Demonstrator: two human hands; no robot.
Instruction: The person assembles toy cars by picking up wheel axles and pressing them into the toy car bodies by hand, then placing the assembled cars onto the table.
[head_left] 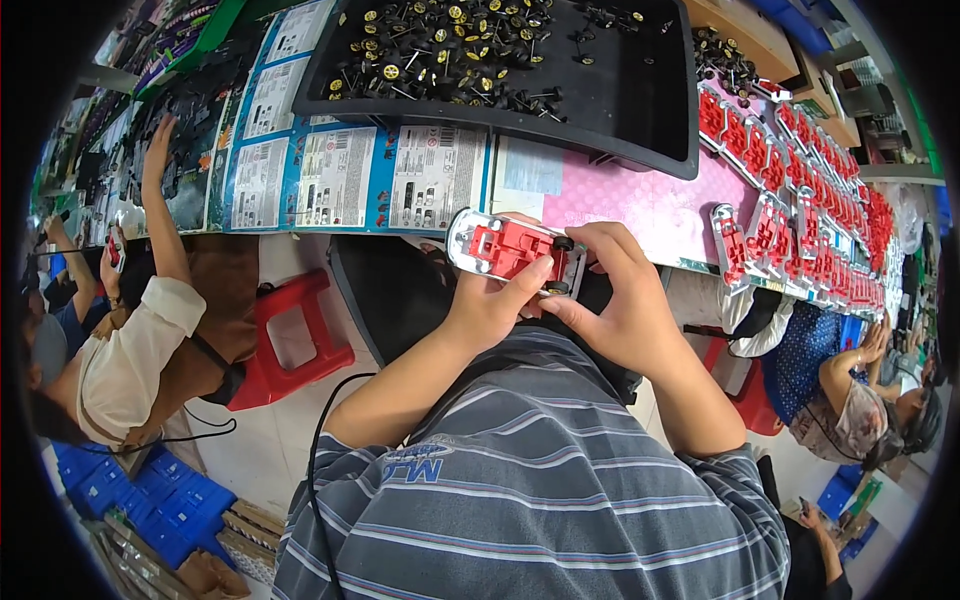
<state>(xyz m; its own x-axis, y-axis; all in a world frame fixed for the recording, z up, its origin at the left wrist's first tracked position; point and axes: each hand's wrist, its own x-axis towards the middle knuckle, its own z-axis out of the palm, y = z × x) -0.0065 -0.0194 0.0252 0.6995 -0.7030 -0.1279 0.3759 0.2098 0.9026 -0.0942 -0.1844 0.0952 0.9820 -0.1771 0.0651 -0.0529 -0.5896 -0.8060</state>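
My left hand [482, 308] grips a toy car [508, 247] held underside up, just off the table's front edge. Its shell is white with silvery parts at the left end, and a red piece fills the inside. At the car's right end lies a wheel axle [563, 243] with black wheels. My right hand [625, 295] has its thumb and index finger closed at the two wheels, one on each side. Part of the axle and the car's far end are covered by my fingers.
A black tray [560, 130] with many yellow-hubbed wheel axles [450, 55] stands ahead. Rows of red-and-white car bodies [800, 215] cover the right side of the table. Printed cards [340, 175] lie at left. Red stools [290, 340] and co-workers flank me.
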